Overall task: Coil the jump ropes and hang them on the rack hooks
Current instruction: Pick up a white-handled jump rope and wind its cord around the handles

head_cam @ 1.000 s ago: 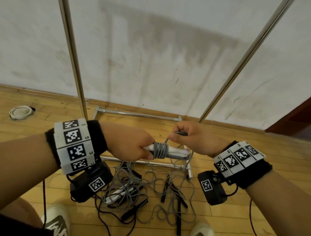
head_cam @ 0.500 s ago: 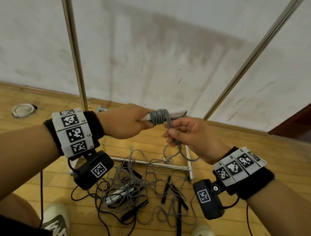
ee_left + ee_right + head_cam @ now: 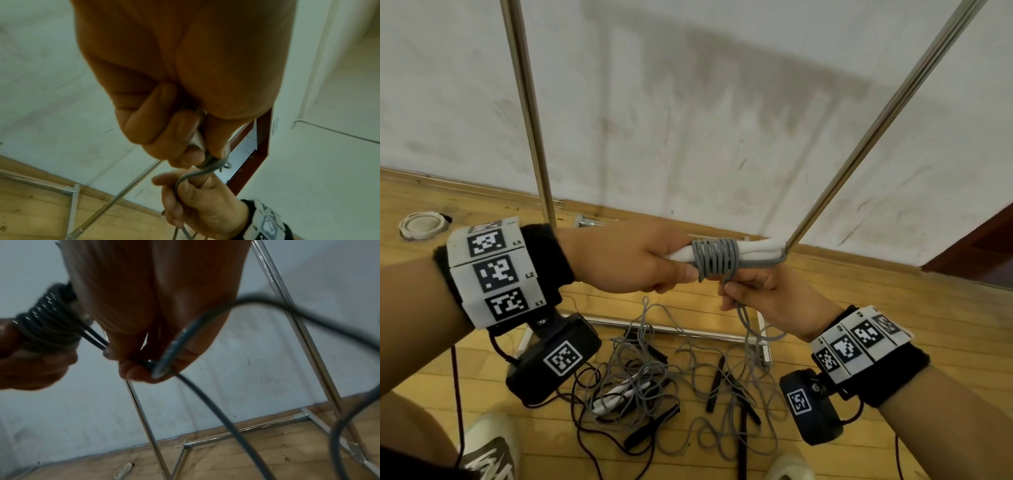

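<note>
My left hand grips two white jump-rope handles held level in front of me. Grey rope is wound round them in several tight turns, which show dark in the right wrist view. Just below the coil my right hand pinches the loose grey rope, which drops in loops toward the floor. The left wrist view shows the left hand closed over a handle and the right hand holding the rope beneath it. The rack's steel uprights rise behind; no hooks are in view.
A tangle of more ropes with black and white handles lies on the wooden floor between my shoes. The rack's base bars run across the floor by the white wall. A white ring lies far left; a dark door frame stands right.
Both hands have risen with the handles. The right hand went from above the coil to below it, carrying the rope round; the coil has more turns now.
</note>
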